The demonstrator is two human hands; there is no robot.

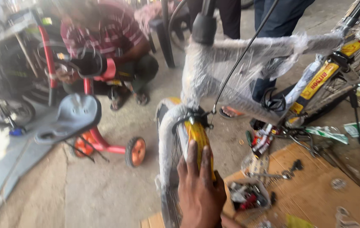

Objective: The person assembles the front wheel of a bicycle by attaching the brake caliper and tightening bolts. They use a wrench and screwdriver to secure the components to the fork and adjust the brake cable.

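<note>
My right hand comes up from the bottom middle, its back toward me, and its fingers lie over the yellow mudguard of a bicycle's front wheel. The bicycle frame is wrapped in clear plastic and runs up to the right. A black handlebar grip stands above the fork. A black brake cable crosses the frame down to the brake over the wheel. My left hand is out of view.
Another person in a striped red shirt crouches at the back left over a red tricycle with a grey seat and orange wheels. Flattened cardboard at lower right carries loose tools, screwdrivers and small parts. Someone's legs stand behind the frame.
</note>
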